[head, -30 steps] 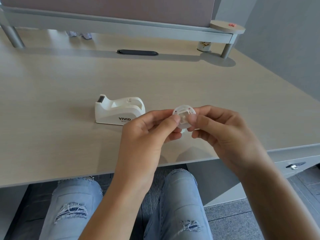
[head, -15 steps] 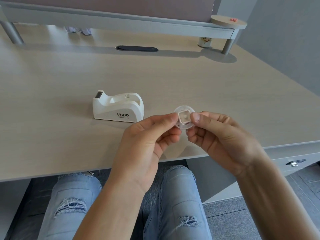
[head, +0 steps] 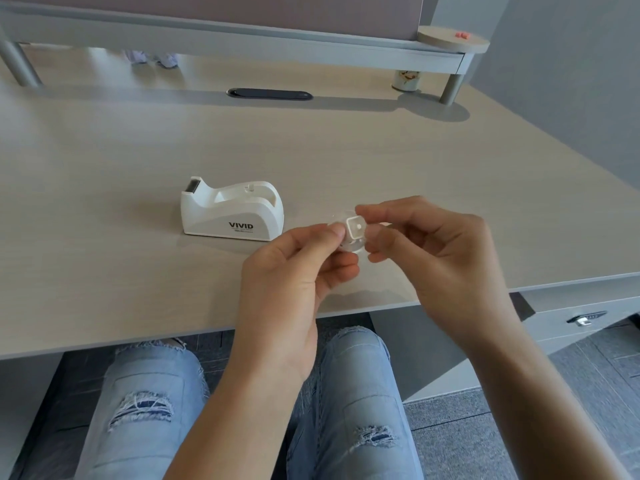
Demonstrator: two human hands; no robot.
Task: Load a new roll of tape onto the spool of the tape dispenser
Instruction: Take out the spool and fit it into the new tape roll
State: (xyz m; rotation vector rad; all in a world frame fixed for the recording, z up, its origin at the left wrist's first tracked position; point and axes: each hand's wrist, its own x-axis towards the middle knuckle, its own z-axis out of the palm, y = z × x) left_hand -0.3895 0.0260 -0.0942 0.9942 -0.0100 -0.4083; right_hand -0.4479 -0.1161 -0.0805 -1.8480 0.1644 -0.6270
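Note:
A white tape dispenser [head: 231, 213] marked VIVID stands on the desk [head: 104, 209], its cradle empty and its cutter at the left end. Just right of it, above the desk, my left hand [head: 294, 268] and my right hand [head: 440, 251] hold a small white spool [head: 355, 229] with a clear roll of tape [head: 353, 247] around it. My left thumb and forefinger pinch the spool's left side. My right fingertips pinch the top and right rim of the roll. The spool's square hub faces me. My fingers hide much of the roll.
A grey raised shelf [head: 242, 32] runs along the back of the desk, with a black cable slot [head: 269, 94] in front of it and a small cup [head: 405, 80] under its right end. A drawer handle [head: 585, 318] sits at the right. My knees are below the desk edge.
Both hands have shifted slightly up and right with the spool and roll. The spool has turned, so its square hub now shows more clearly. The dispenser has not moved.

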